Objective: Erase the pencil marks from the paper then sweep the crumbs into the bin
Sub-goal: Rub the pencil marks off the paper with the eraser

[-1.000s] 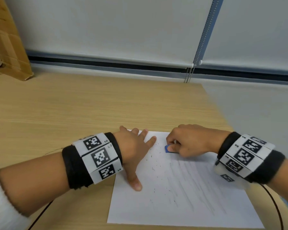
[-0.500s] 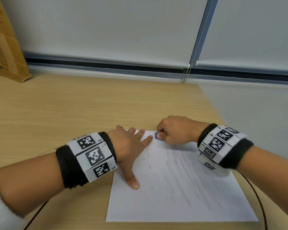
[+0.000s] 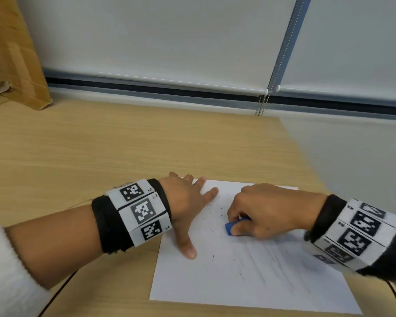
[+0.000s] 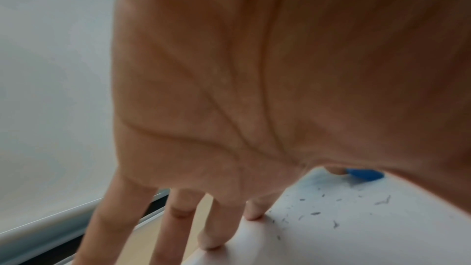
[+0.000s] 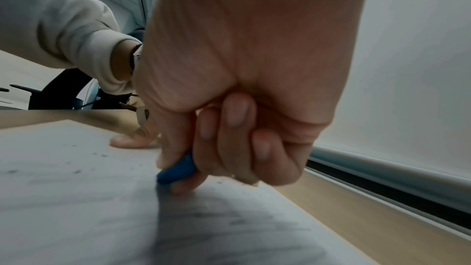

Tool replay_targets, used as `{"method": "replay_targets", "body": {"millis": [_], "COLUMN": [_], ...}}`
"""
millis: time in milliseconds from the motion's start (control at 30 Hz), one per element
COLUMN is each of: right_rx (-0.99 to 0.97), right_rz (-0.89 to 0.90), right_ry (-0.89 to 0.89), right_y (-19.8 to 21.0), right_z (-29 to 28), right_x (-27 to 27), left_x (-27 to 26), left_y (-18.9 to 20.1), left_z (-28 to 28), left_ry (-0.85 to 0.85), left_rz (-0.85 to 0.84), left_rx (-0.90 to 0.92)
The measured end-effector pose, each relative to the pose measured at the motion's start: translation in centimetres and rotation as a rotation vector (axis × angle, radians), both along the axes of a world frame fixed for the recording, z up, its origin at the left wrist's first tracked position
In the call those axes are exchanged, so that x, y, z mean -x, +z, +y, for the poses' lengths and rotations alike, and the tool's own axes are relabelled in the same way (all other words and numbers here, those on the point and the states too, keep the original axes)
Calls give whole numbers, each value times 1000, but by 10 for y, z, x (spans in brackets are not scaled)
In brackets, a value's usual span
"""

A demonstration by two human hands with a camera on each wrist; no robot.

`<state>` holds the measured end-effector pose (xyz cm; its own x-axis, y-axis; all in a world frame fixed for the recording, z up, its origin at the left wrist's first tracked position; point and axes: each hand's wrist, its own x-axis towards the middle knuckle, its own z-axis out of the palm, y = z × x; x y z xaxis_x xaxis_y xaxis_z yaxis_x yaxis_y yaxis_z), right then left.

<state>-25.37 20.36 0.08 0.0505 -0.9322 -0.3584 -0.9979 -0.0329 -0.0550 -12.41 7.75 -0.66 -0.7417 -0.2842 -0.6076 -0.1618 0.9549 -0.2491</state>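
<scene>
A white sheet of paper (image 3: 242, 277) lies on the wooden desk (image 3: 124, 152), with grey pencil strokes (image 3: 263, 266) across its near right half and dark eraser crumbs (image 3: 215, 213) scattered over its upper left. My left hand (image 3: 188, 209) lies flat with spread fingers on the paper's left edge, thumb pressing down. My right hand (image 3: 258, 213) pinches a blue eraser (image 3: 230, 227) and holds it against the paper. The eraser (image 5: 178, 168) shows between thumb and fingers in the right wrist view, and also in the left wrist view as the eraser (image 4: 364, 173) beyond crumbs (image 4: 331, 209).
A cardboard box (image 3: 12, 56) stands at the far left of the desk. A window blind with a bead chain (image 3: 263, 101) runs along the back. The desk's right edge (image 3: 306, 161) is close beside the paper. No bin is in view.
My right hand has drawn the eraser back from the paper's top edge toward me and to the right, onto the middle of the sheet. The left hand has stayed pressed on the paper.
</scene>
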Motion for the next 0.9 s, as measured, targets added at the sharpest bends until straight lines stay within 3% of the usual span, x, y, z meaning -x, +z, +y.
{"method": "replay_targets", "body": {"millis": [200, 367, 567, 733, 900], "right_rx": [168, -65, 107, -89, 143], "right_rz": [111, -23, 11, 1, 46], "right_ry": [-28, 13, -60, 28, -63], "right_y": [-5, -1, -9, 1, -10], "right_z": [-20, 9, 5, 23, 12], "right_x": [3, -8, -7, -18, -14], "left_x": [-1, -1, 0, -1, 1], "left_y": [1, -1, -2, -2, -3], "left_z": [-1, -1, -1, -1, -1], "left_ry": [5, 9, 20, 15, 15], "left_rz": [27, 24, 9, 12, 4], "left_rx": [-22, -9, -9, -11, 3]}}
